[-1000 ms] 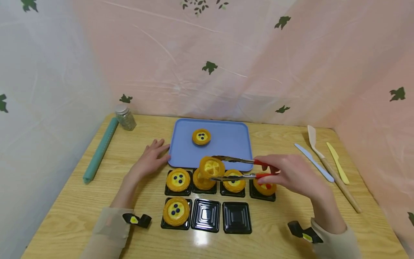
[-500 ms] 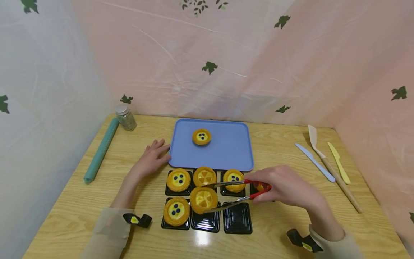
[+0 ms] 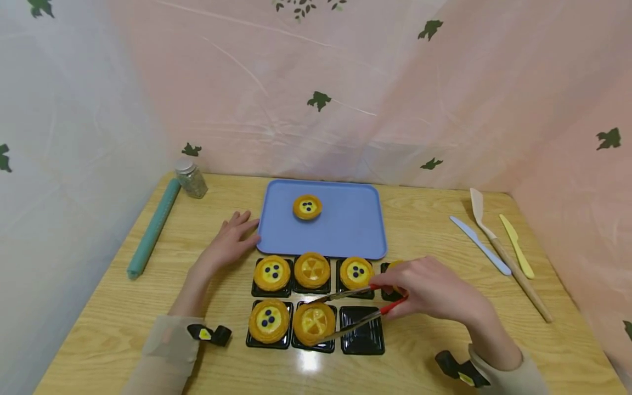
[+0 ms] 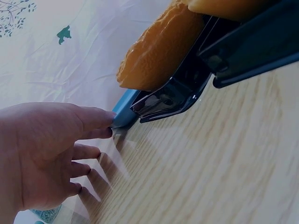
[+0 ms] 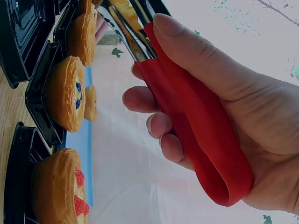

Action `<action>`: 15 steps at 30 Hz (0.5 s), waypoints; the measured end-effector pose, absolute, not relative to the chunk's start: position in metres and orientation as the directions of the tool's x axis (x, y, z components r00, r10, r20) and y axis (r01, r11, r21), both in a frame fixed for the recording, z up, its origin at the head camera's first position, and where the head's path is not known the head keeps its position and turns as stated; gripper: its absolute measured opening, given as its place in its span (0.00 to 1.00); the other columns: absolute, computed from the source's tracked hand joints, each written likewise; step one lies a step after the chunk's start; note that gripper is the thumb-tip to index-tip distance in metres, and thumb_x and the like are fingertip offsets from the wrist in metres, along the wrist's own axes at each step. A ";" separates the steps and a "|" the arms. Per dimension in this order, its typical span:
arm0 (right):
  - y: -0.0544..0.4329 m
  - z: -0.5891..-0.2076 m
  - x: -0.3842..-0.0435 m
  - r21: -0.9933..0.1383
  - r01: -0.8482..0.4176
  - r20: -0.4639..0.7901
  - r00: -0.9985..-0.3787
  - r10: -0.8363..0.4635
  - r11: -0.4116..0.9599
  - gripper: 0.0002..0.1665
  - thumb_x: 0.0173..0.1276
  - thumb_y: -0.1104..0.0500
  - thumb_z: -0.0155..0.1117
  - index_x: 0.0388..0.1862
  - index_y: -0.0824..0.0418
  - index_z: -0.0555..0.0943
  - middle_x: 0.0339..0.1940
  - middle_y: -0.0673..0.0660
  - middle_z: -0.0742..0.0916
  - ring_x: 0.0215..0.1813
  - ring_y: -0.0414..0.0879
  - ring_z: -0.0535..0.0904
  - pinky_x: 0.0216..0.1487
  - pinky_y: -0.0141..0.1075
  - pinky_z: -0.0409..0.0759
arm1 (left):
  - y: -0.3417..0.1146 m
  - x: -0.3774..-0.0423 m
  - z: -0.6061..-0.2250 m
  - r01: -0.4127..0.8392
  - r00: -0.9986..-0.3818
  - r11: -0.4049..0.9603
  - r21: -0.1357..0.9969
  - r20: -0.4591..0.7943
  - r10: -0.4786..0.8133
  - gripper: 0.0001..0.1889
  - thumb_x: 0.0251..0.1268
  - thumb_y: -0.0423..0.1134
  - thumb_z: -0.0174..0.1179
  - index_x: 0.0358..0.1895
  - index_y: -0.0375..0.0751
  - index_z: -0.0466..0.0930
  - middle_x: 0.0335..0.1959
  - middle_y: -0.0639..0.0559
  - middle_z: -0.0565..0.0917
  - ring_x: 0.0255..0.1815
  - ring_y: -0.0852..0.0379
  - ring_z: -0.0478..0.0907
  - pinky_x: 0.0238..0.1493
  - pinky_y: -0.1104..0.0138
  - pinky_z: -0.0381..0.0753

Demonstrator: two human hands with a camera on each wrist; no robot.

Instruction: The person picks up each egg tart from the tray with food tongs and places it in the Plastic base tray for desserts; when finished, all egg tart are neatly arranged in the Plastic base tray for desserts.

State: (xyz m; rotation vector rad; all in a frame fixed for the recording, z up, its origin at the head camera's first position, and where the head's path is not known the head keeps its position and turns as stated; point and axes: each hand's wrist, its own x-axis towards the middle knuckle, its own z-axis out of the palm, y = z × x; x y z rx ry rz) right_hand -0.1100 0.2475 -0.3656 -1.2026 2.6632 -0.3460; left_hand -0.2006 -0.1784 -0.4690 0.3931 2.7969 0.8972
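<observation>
My right hand (image 3: 429, 288) holds food tongs (image 5: 196, 116) by their red handles, fingers curled round them in the right wrist view. In the head view, the metal arms reach either side of an egg tart with yellow fruit wedges (image 3: 314, 322), which sits in the front row's middle black tray. To its left is a blueberry-topped tart (image 3: 269, 322); to its right stands a bare black tray (image 3: 362, 330). My left hand (image 3: 229, 241) lies with extended fingers at the left edge of the blue tray (image 3: 345, 219), thumb touching its rim in the left wrist view.
Behind, another row of black trays bears tarts, including a red-berry one (image 5: 56, 186) partly behind my right hand. One tart (image 3: 308, 207) lies on the blue tray. Far left are a rolling pin (image 3: 154, 227) and jar (image 3: 191, 178); right, a spatula (image 3: 513, 263) and two knives (image 3: 481, 246).
My right hand has brought the fruit-wedge tart toward me in the tongs, from over the back row down into the front middle tray. The tong arms now stand wider. My left hand stays put.
</observation>
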 end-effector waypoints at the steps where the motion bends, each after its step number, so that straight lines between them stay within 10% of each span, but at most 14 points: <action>1: 0.247 -0.365 -0.110 -0.289 -0.710 -0.087 -0.649 -0.756 0.642 0.28 0.54 0.30 0.73 0.54 0.34 0.85 0.29 0.30 0.80 0.25 0.26 0.66 0.25 0.24 0.63 | -0.179 -0.201 -0.469 0.195 -0.949 0.782 0.591 -0.087 0.302 0.30 0.80 0.45 0.53 0.77 0.32 0.64 0.82 0.27 0.53 0.85 0.26 0.40 0.81 0.31 0.37; 15: 0.245 -0.365 -0.107 -0.246 -0.717 -0.089 -0.653 -0.752 0.652 0.27 0.53 0.33 0.76 0.52 0.35 0.86 0.30 0.30 0.83 0.27 0.25 0.68 0.25 0.24 0.63 | -0.180 -0.201 -0.470 0.193 -0.949 0.782 0.593 -0.091 0.303 0.30 0.80 0.45 0.53 0.77 0.33 0.64 0.82 0.27 0.53 0.85 0.26 0.39 0.81 0.31 0.36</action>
